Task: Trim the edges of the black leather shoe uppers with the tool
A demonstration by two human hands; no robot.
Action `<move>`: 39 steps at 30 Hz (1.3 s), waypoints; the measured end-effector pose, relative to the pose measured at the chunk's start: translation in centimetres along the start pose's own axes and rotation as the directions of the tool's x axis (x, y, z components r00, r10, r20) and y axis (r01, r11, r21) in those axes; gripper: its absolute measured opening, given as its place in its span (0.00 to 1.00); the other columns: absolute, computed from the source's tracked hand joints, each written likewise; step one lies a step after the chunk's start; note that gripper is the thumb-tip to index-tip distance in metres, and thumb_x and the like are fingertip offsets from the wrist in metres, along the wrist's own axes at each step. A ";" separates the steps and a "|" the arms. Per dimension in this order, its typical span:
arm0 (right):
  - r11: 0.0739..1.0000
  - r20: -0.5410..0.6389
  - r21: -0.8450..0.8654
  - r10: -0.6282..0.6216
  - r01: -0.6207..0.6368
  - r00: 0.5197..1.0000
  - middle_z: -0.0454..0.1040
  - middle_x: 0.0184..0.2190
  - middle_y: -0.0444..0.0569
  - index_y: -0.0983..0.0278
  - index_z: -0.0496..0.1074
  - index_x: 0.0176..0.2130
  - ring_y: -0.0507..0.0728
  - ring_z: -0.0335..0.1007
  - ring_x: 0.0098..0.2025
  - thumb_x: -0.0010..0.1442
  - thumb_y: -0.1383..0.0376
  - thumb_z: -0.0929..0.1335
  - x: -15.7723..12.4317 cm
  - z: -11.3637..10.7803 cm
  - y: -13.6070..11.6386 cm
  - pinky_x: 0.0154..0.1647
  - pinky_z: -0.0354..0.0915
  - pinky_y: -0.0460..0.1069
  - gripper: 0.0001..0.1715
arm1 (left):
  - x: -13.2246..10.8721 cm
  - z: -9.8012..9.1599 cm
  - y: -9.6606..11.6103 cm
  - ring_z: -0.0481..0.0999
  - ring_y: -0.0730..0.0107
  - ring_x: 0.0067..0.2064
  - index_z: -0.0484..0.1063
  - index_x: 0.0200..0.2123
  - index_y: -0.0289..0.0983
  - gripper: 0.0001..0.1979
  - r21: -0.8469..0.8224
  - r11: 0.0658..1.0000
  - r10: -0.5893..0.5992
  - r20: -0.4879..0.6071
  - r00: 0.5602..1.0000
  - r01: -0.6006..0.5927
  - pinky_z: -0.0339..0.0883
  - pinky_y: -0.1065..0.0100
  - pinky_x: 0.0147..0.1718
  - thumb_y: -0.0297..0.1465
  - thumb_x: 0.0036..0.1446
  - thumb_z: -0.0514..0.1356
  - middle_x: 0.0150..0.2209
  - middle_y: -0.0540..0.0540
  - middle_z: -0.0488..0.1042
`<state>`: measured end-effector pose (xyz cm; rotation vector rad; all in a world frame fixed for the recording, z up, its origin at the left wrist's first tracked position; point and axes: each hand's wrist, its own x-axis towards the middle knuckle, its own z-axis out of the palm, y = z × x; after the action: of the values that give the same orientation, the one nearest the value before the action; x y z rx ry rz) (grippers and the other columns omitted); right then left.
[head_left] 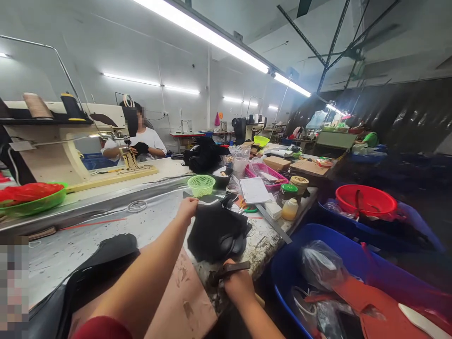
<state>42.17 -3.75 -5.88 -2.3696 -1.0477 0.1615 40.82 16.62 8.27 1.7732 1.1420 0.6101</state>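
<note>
My left hand (188, 208) reaches forward over the bench, its fingers pinched at the edge of a black leather piece (206, 201) with a pale line along it. That piece lies at the far side of a pile of black leather pieces (212, 233). Close to the bench's front edge, my right hand (239, 284) is closed round a hammer (233, 269). Its dark metal head shows above the fingers, and a bit of light handle sticks out below. A pinkish board (185, 292) lies under my left forearm. More black leather (109, 259) is heaped on the left.
A light green basket (201, 185), a notebook (256, 190), a steel ruler (277, 225) and jars (288, 192) stand beyond the pile. Blue tubs (282, 287) flank the bench on the right. A sewing machine (52, 150) stands at left; a co-worker (151, 141) sits behind it.
</note>
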 end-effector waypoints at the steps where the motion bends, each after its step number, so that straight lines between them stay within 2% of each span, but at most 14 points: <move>1: 1.000 0.008 0.000 0.003 -0.003 1.000 0.74 0.25 0.44 0.60 0.69 0.32 0.53 0.68 0.28 0.48 0.76 0.60 0.0 -0.2 0.0 0.24 0.47 0.45 0.15 | -0.5 -1.5 0.1 0.71 0.70 0.37 0.65 0.45 0.33 0.13 -0.021 1.000 -0.008 0.030 1.000 0.009 0.69 0.63 0.34 0.34 0.58 0.53 0.40 0.45 0.69; 5: 1.000 0.035 -0.012 -0.007 0.007 0.999 0.75 0.26 0.45 0.61 0.70 0.33 0.54 0.69 0.30 0.49 0.74 0.60 -0.1 -0.9 -0.3 0.24 0.46 0.45 0.14 | -4.3 -7.8 -1.8 0.68 0.77 0.23 0.68 0.39 0.34 0.10 -0.090 0.995 -0.021 0.143 0.990 0.034 0.63 0.74 0.23 0.27 0.53 0.54 0.23 0.53 0.67; 7: 1.000 0.071 -0.028 -0.012 0.014 0.997 0.75 0.27 0.46 0.62 0.70 0.34 0.54 0.69 0.30 0.51 0.73 0.60 -0.2 -1.3 -0.4 0.24 0.48 0.45 0.13 | -7.1 -10.3 -4.8 0.67 0.76 0.22 0.69 0.35 0.34 0.10 -0.076 0.995 -0.045 0.227 0.973 0.063 0.61 0.74 0.21 0.28 0.47 0.57 0.21 0.53 0.67; 9: 0.998 0.112 -0.064 -0.001 0.008 0.994 0.75 0.29 0.46 0.62 0.69 0.35 0.54 0.69 0.32 0.52 0.73 0.59 -0.3 -1.7 -0.5 0.25 0.49 0.45 0.14 | -10.5 -11.8 -8.6 0.68 0.74 0.24 0.71 0.31 0.35 0.09 0.063 0.996 -0.079 0.385 0.920 0.059 0.61 0.73 0.23 0.30 0.43 0.58 0.25 0.51 0.70; 12: 0.987 0.181 -0.155 -0.005 0.034 0.983 0.75 0.32 0.46 0.61 0.69 0.37 0.54 0.69 0.34 0.53 0.73 0.58 -0.2 -2.5 -0.5 0.26 0.52 0.44 0.15 | -15.7 -12.4 -13.8 0.71 0.70 0.32 0.73 0.27 0.38 0.09 0.376 0.912 -0.087 0.573 0.815 -0.167 0.63 0.72 0.31 0.26 0.42 0.54 0.31 0.49 0.71; 15: 0.978 0.272 -0.184 -0.042 0.095 0.961 0.75 0.33 0.46 0.60 0.70 0.36 0.54 0.69 0.35 0.53 0.70 0.59 -0.1 -3.6 -0.7 0.27 0.53 0.45 0.14 | -19.1 -12.0 -16.3 0.72 0.70 0.34 0.74 0.34 0.42 0.18 0.572 0.709 -0.045 0.619 0.784 -0.412 0.63 0.71 0.35 0.21 0.44 0.48 0.40 0.47 0.69; 19: 0.941 0.304 -0.283 -0.097 0.187 0.948 0.74 0.33 0.49 0.61 0.68 0.40 0.57 0.69 0.35 0.54 0.69 0.59 -0.4 -5.4 -2.5 0.29 0.54 0.47 0.15 | -20.2 -11.2 -15.2 0.73 0.68 0.32 0.70 0.41 0.43 0.23 0.678 0.455 -0.010 0.652 0.758 -0.577 0.63 0.67 0.32 0.19 0.47 0.47 0.45 0.44 0.67; 24: 0.847 0.420 -0.333 -0.260 0.414 0.870 0.75 0.33 0.48 0.61 0.69 0.39 0.57 0.70 0.35 0.55 0.67 0.59 -1.7 -6.2 -5.8 0.28 0.56 0.46 0.13 | -20.3 -9.6 -12.1 0.73 0.60 0.33 0.73 0.33 0.36 0.14 0.679 0.310 -0.089 0.717 0.691 -0.665 0.64 0.64 0.29 0.19 0.47 0.51 0.37 0.38 0.69; 27: 0.785 0.521 -0.335 -0.307 0.521 0.797 0.75 0.33 0.50 0.63 0.71 0.38 0.56 0.70 0.34 0.55 0.68 0.60 -2.1 -5.7 -6.9 0.27 0.57 0.46 0.13 | -20.3 -9.3 -11.9 0.72 0.57 0.33 0.73 0.32 0.38 0.11 0.657 0.322 -0.156 0.747 0.646 -0.682 0.64 0.63 0.30 0.22 0.43 0.59 0.33 0.40 0.70; 30: 0.763 0.550 -0.326 -0.328 0.559 0.768 0.75 0.32 0.51 0.64 0.72 0.36 0.56 0.71 0.33 0.54 0.69 0.61 -2.0 -5.4 -7.5 0.27 0.57 0.46 0.12 | -19.4 -9.7 -12.5 0.72 0.58 0.35 0.71 0.32 0.40 0.13 0.605 0.417 -0.100 0.772 0.628 -0.678 0.63 0.63 0.34 0.23 0.39 0.62 0.30 0.43 0.70; 32: 0.748 0.560 -0.314 -0.351 0.585 0.750 0.75 0.30 0.51 0.65 0.72 0.32 0.56 0.71 0.32 0.54 0.70 0.61 -1.7 -5.2 -8.0 0.27 0.58 0.46 0.11 | -18.5 -9.8 -12.7 0.71 0.62 0.34 0.71 0.29 0.40 0.07 0.594 0.501 -0.054 0.747 0.663 -0.629 0.62 0.65 0.35 0.25 0.44 0.59 0.28 0.45 0.70; 34: 0.736 0.534 -0.294 -0.403 0.610 0.743 0.75 0.30 0.51 0.65 0.72 0.32 0.56 0.71 0.32 0.54 0.70 0.61 -1.4 -4.9 -8.7 0.29 0.59 0.46 0.11 | -17.8 -9.3 -12.8 0.71 0.64 0.34 0.70 0.28 0.40 0.04 0.621 0.575 -0.035 0.669 0.742 -0.532 0.62 0.67 0.35 0.28 0.49 0.55 0.29 0.47 0.70; 36: 0.741 0.489 -0.281 -0.436 0.609 0.756 0.75 0.31 0.51 0.64 0.72 0.33 0.56 0.71 0.33 0.55 0.69 0.60 -1.1 -4.4 -9.4 0.30 0.60 0.47 0.12 | -17.7 -8.2 -13.1 0.70 0.64 0.36 0.69 0.31 0.39 0.05 0.662 0.608 -0.022 0.567 0.823 -0.439 0.62 0.67 0.36 0.31 0.52 0.54 0.32 0.47 0.70; 39: 0.765 0.472 -0.284 -0.414 0.578 0.779 0.75 0.29 0.53 0.66 0.72 0.33 0.57 0.71 0.32 0.55 0.69 0.60 -0.9 -3.6 -10.1 0.30 0.61 0.47 0.13 | -18.6 -6.3 -13.9 0.69 0.63 0.40 0.67 0.36 0.38 0.07 0.702 0.626 -0.001 0.436 0.900 -0.339 0.62 0.66 0.38 0.31 0.55 0.52 0.37 0.44 0.69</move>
<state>36.08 -0.32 2.30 -2.3480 -2.0691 0.2230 21.46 4.92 0.14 2.6140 0.9965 -0.2248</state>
